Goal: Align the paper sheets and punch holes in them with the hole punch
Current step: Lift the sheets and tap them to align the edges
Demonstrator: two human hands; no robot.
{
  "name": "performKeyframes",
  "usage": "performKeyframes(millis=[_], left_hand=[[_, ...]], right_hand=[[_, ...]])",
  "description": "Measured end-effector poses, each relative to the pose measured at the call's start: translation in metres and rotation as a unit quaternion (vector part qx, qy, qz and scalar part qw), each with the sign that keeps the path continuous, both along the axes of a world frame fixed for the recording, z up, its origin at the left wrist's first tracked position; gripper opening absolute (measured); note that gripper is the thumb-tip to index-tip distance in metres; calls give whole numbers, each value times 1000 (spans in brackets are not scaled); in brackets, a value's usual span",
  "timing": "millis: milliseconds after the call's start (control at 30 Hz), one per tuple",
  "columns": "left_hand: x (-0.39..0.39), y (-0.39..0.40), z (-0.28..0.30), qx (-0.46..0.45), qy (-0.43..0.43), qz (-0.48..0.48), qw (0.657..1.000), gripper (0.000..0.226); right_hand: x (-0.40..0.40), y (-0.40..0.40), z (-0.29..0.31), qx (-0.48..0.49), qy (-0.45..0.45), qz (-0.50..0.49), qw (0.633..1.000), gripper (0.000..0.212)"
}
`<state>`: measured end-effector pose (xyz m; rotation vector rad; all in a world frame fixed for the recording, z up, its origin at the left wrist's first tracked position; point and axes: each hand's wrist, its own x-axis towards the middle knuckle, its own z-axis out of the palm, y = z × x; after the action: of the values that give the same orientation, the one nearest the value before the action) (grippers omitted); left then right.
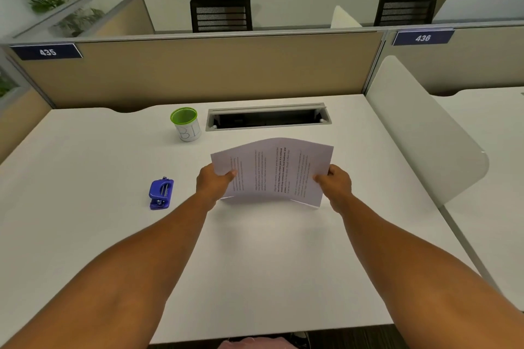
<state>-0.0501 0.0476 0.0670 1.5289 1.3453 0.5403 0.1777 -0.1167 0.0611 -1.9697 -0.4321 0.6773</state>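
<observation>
I hold a stack of printed paper sheets (272, 171) upright over the middle of the white desk (269, 263), its lower edge resting on the desk surface and its top bowed upward. My left hand (214, 182) grips the stack's left edge, thumb on the front. My right hand (336, 183) grips the right edge the same way. The text on the sheets runs sideways. A blue hole punch (161, 193) lies on the desk to the left of my left hand, apart from the paper.
A green-rimmed cup (185, 123) stands at the back of the desk, beside a cable slot (268, 117). A beige partition (198, 71) closes the back. A white side divider (419, 125) bounds the right edge.
</observation>
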Motion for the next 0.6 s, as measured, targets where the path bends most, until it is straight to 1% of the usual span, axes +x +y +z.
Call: performKeyframes(millis=[67, 167, 233, 300, 367, 433, 600], left_hand=[[0, 1, -1, 3, 12, 5, 1000, 47], [3, 3, 2, 5, 4, 12, 1000, 41], [7, 6, 6, 16, 1, 14, 1000, 36], [10, 9, 10, 30, 3, 29, 999, 33], [11, 11, 12, 31, 2, 50, 998, 38], [10, 13, 12, 10, -15, 83, 996, 46], [5, 14, 10, -55, -80, 158, 983, 51]], right_hand=[[0, 2, 0, -4, -11, -1, 1000, 20], [1, 4, 4, 2, -24, -2, 1000, 11], [2, 5, 6, 13, -21, -7, 1000, 11], [4, 5, 8, 20, -13, -14, 1000, 16], [6, 6, 9, 24, 2, -25, 999, 20], [9, 6, 8, 31, 22, -45, 998, 23], [14, 6, 7, 74, 93, -105, 987, 18]])
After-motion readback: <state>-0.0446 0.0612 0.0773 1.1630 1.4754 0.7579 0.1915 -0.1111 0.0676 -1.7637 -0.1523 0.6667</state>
